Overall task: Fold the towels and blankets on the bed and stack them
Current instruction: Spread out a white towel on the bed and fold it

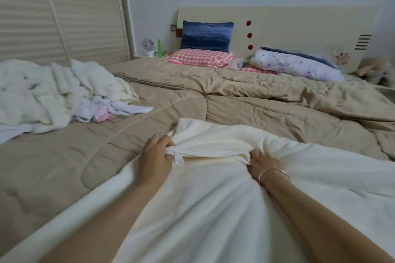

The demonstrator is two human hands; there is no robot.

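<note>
**heap of white towels** (53, 92): nine o'clock of the view, at the left edge of the bed. unfolded, crumpled, soft. judged light, best lifted one at a time by a corner from the top.

**small pink and white cloths** (102, 113): touching the heap at its four o'clock.

**left hand** (157, 156): seven o'clock. fingers curled, pinching the far hem of the cream blanket just beside a small sewn loop (179, 159).

**cream blanket** (213, 198): six o'clock, lying from the near edge of the bed toward the middle, on top of the tan quilt. its far edge is bunched between the two hands.
- handling: plush and limp, with no stiffness of its own. judged bulky rather than heavy, and likely to sag and drag on the quilt.
- hold: at the hem or corners, with the hands well apart, so the edge stays taut.

**right hand** (261, 163): five o'clock, bangle (273, 174) at the wrist. fingers dug into a fistful of the same edge.

**tan quilt** (256, 109): covers the bed under everything. a rumpled ridge at three o'clock makes an uneven folding surface.

**blue pillow** (206, 35): twelve o'clock, upright against the headboard (299, 25).

**pink checked pillow** (198, 57): flat in front of the blue pillow.

**rolled floral quilt** (295, 66): two o'clock. like both pillows, well apart from the blanket and not in the way.
</note>
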